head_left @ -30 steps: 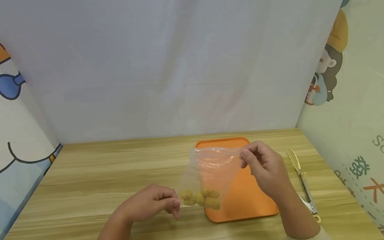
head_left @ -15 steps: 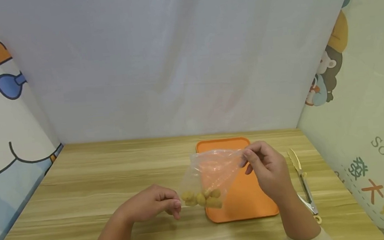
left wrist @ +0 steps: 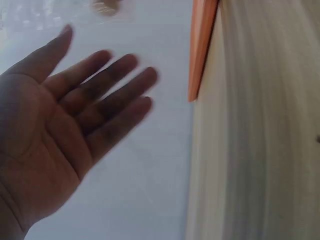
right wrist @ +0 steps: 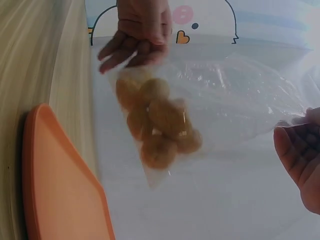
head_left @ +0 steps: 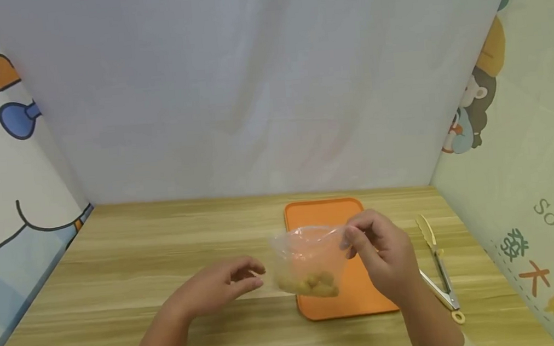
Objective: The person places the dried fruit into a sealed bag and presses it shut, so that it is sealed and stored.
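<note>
A clear plastic bag [head_left: 309, 258] hangs above the orange tray [head_left: 361, 292], its mouth at the top. Several rounded yellow-brown pieces [right wrist: 167, 117] lie in its bottom; I cannot tell what food they are. My right hand [head_left: 385, 254] pinches the bag's upper right corner between thumb and fingers, as the right wrist view also shows. Just left of the bag is my left hand [head_left: 218, 288], holding nothing. In the left wrist view its fingers [left wrist: 107, 107] are extended and spread, apart from the bag.
Tongs with yellow tips and a metal body [head_left: 441, 268] lie on the wooden table [head_left: 164, 238] right of the tray, beside my right forearm. A pale curtain [head_left: 230, 89] closes off the back, and printed cloths hang at both sides.
My left hand has let go of the bag's lower left corner and its fingers have opened. The bag has swung right and lower, with my right hand still pinching it.
</note>
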A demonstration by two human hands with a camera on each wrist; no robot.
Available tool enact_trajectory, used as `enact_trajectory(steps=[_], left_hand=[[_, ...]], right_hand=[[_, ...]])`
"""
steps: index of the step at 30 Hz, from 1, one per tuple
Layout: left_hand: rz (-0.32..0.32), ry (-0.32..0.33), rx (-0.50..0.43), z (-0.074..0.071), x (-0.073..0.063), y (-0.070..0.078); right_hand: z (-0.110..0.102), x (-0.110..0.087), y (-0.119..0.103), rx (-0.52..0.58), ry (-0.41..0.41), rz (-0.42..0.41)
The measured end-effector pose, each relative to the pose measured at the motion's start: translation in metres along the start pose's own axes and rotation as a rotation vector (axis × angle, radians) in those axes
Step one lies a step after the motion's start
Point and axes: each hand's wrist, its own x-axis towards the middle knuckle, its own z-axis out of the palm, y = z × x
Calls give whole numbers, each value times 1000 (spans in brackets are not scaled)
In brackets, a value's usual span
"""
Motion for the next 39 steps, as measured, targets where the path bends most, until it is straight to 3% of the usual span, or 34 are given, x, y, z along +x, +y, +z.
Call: enact_trajectory(steps=[2,5,8,15,22,28,32,35,39], left_hand=[[39,92,-40,-2,-2,7],[164,213,-105,-4,-5,17],[247,296,-131,-5,-6,24],[333,323,-157,-2,-2,28],[450,394,-196,2,1,25],[571,517,-280,3,-2,28],[524,613,-282,-1,-6,30],[419,672,-298,-4,-9,33],[356,723,-407,-8,-13,39]], right_hand=[[2,0,-2,-33,-5,-33],[5,0,-3,-50,-14,-61],[10,-1,-4,-8,-14,-61],[20,-5,-4,217,-15,23],[25,-6,-4,227,-66,150],[25,-8,1,200,-124,191],[28,-10,3,169,-193,245],[29,-12,4,106,-284,354],[34,-16,4,-47,-510,501]])
